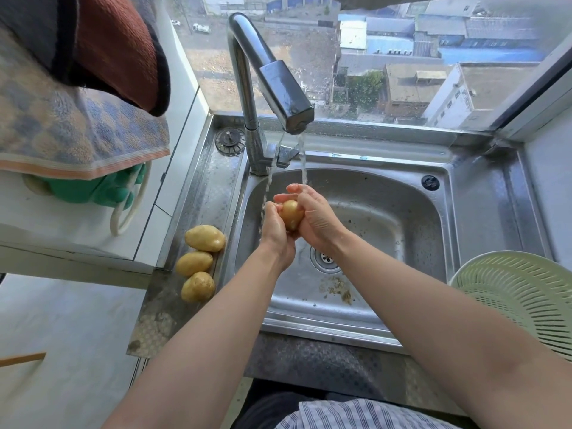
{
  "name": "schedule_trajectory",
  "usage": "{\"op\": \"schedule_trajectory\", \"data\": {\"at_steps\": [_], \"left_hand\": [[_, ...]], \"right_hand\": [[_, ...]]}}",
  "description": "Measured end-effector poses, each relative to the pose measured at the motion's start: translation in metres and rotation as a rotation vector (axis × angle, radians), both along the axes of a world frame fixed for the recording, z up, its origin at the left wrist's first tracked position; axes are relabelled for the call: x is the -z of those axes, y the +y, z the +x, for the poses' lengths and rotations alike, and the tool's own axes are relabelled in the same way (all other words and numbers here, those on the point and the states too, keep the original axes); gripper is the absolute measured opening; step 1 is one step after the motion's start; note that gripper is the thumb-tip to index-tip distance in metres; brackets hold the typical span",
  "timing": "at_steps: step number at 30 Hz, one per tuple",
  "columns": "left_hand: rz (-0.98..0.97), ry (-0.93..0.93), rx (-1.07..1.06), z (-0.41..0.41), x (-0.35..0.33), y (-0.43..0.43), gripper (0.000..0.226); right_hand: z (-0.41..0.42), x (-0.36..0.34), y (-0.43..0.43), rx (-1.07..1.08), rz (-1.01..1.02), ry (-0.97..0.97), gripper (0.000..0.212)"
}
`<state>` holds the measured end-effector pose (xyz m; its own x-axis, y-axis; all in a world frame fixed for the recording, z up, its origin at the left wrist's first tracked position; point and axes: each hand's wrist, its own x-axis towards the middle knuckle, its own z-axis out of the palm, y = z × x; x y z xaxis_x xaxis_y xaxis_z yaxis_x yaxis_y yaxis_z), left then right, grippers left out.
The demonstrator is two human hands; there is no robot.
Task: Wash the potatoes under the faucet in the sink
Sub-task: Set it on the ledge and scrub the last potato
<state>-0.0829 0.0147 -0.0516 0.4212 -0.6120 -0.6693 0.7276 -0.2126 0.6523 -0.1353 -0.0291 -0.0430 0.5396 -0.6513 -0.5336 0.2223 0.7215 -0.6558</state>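
A wet yellow potato (pixel 291 214) is clasped between both my hands over the steel sink (pixel 402 218). My left hand (pixel 276 232) cups it from the left and below. My right hand (pixel 312 215) wraps it from the right, fingers curled over its top. Water streams from the chrome faucet (pixel 286 97) onto my right fingers and past my left hand. Three dry potatoes (pixel 198 263) lie in a row on the sink's left ledge.
A pale green slotted colander (pixel 523 301) sits at the right edge. Food scraps (pixel 337 287) lie near the drain (pixel 325 258). Towels (pixel 80 119) hang at upper left above a white counter. A window runs behind the faucet.
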Motion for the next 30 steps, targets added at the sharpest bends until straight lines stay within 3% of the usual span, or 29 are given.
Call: {"op": "schedule_trajectory", "data": {"at_steps": [6,9,12,18,21,24,27,30], "left_hand": [[0.067,-0.081,0.061,0.002,0.003,0.003,0.037],[0.201,-0.201,0.203,-0.006,-0.003,0.002,0.052],[0.238,-0.269,0.288,-0.017,-0.008,-0.004,0.065],[0.219,-0.292,0.216,-0.015,-0.020,-0.003,0.055],[0.339,-0.365,0.239,0.004,-0.016,0.002,0.042],[0.426,-0.521,0.263,0.012,-0.006,0.006,0.045],[0.363,-0.719,0.274,0.004,-0.004,0.006,0.058],[0.221,-0.664,0.419,-0.009,-0.013,0.000,0.074]], "right_hand": [[-0.003,-0.002,0.003,-0.056,-0.047,-0.022,0.032],[-0.016,0.007,-0.003,-0.251,-0.323,0.211,0.019],[-0.023,0.014,-0.007,-0.212,-0.391,0.369,0.013],[-0.002,0.008,-0.006,-0.070,-0.353,0.350,0.028],[0.003,0.006,-0.001,-0.183,-0.443,0.291,0.020],[0.009,0.006,-0.004,-0.195,-0.562,0.402,0.012],[0.013,0.004,-0.011,-0.049,-0.440,0.457,0.030],[0.010,0.005,-0.016,0.051,-0.318,0.513,0.041]]}}
